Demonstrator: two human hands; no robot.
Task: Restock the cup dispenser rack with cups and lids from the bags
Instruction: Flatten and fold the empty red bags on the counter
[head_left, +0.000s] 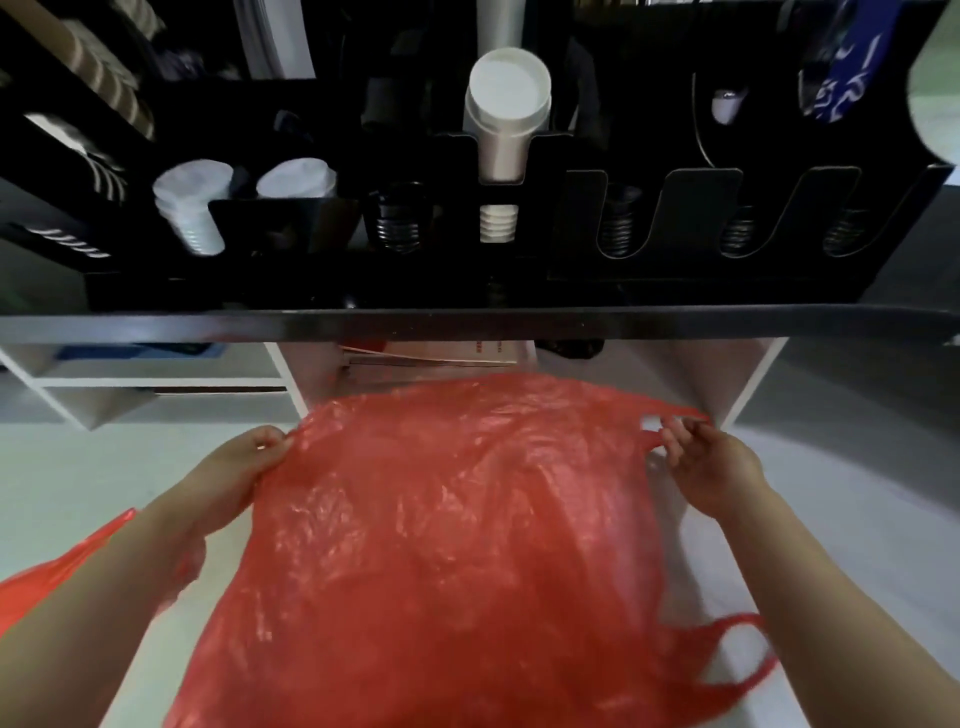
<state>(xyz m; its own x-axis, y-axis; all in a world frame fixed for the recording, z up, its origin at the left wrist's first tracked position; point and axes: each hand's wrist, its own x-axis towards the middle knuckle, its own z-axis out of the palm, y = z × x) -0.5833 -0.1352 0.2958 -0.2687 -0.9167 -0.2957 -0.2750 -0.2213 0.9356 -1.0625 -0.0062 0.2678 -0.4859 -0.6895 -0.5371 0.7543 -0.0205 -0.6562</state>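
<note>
A: Black rack (519, 280) fills the frame from 10 to 2 o'clock, sitting on a dark counter edge (467, 319). White shelving (156, 382) below it at 9, pale floor (78, 467) under everything.

B: Stock in the rack?

A: One white cup stack (506, 111) upright in the 12 o'clock slot. Two white stacks (192, 202) at 10, blurred, can't tell cups from lids. Dark ribbed stacks (397, 221) in the slots from centre out to 2.

B: Bag?

A: Red bag (441, 545) dead centre, spread wide from 12 down to 6, held in the air in front of the counter. Contents not visible through the plastic. Loose handle loop (737, 654) hangs at 4.

B: Hands?

A: Left hand (234, 467) at 9, fingers curled, pinching the bag's top edge. Right hand (711, 462) at 3, fingertips pinching the other handle strap (670, 415). Both gripping plastic, nothing else.

B: Anything else?

A: Second piece of red plastic (62, 571) at 8, behind the left forearm. Cardboard box (441, 356) under the counter at 12.
</note>
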